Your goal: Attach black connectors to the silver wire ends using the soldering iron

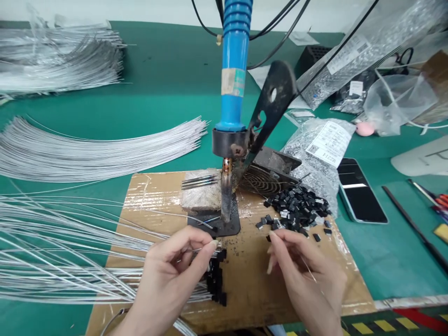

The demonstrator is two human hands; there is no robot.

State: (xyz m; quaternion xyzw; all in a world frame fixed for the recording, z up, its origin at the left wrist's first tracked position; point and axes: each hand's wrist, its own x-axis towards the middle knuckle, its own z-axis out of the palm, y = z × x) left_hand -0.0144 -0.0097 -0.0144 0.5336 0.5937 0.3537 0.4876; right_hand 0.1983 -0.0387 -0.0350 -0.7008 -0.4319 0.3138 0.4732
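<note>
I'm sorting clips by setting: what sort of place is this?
Probably an electronics assembly bench: what looks like a blue-handled soldering iron stands mounted over cardboard, with small black parts heaped to its right and pale wires bundled to its left.

A white label (331, 143) on the clear bag (301, 140) seemingly reads "M2211".

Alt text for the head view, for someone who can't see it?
A person's left hand pinches at thin white wires, many black-tipped, above a cardboard sheet, while the right hand forms a pinch beside a pile of small black connectors. A blue-handled soldering iron points down beyond the hands; a curved wire bundle lies at left.
</note>
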